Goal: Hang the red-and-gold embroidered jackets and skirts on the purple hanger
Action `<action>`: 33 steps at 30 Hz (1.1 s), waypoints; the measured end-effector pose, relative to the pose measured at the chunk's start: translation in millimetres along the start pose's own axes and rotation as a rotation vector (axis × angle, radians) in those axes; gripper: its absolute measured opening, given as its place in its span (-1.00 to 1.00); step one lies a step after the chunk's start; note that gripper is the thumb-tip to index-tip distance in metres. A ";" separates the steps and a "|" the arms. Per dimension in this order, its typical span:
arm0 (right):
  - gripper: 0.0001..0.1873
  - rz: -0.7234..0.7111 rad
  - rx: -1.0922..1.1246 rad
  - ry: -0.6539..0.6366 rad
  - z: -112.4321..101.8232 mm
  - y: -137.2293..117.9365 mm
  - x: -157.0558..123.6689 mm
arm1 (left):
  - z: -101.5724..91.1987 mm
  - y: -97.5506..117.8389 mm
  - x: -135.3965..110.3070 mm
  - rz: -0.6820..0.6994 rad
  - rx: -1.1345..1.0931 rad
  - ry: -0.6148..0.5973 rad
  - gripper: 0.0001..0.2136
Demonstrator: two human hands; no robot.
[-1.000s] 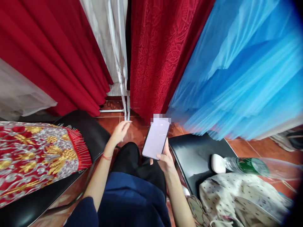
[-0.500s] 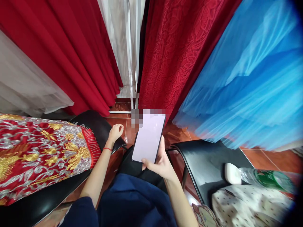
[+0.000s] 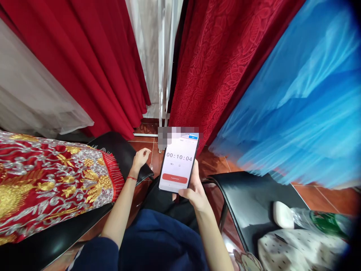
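Note:
My right hand (image 3: 196, 194) is closed around a smartphone (image 3: 177, 162), its thumb along the lower edge of the screen. The phone tilts upright over my lap; the lit display reads 00:10:04 above a red button, and pixel blocks blur its upper part. My left hand (image 3: 141, 158), with a red string bracelet (image 3: 132, 178) on the wrist, hovers to the left of the phone, apart from it. Its fingers curl loosely inward, and I see nothing in them.
Left, a red cloth with gold and silver embroidery (image 3: 64, 184) covers a black chair. A black chair seat (image 3: 239, 195) at right bears a white rounded case (image 3: 282, 215), a plastic bottle (image 3: 318, 222) and dotted white fabric (image 3: 299, 244). Red curtains (image 3: 93, 56) and blue tulle (image 3: 304, 98) hang ahead.
The phone screen has gone from blank pale to showing a timer and a red button. My view has shifted slightly; both hands stay in nearly the same places.

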State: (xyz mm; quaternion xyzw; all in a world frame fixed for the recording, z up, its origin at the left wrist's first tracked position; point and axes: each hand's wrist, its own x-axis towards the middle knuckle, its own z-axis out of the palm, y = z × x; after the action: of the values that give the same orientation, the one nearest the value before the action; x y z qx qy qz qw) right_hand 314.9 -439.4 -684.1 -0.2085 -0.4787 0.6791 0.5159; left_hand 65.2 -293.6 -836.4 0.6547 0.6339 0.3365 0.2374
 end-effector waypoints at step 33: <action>-0.12 0.021 -0.092 0.232 9.9 15.0 8.1 | -0.9 -1.1 -0.9 -0.023 -0.135 -0.019 -0.74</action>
State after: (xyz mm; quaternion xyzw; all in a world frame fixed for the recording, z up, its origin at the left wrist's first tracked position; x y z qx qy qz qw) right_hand 296.6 -436.5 -690.9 -0.3141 -0.4442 0.6332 0.5505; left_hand 63.8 -294.5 -836.8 0.6330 0.6147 0.3698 0.2909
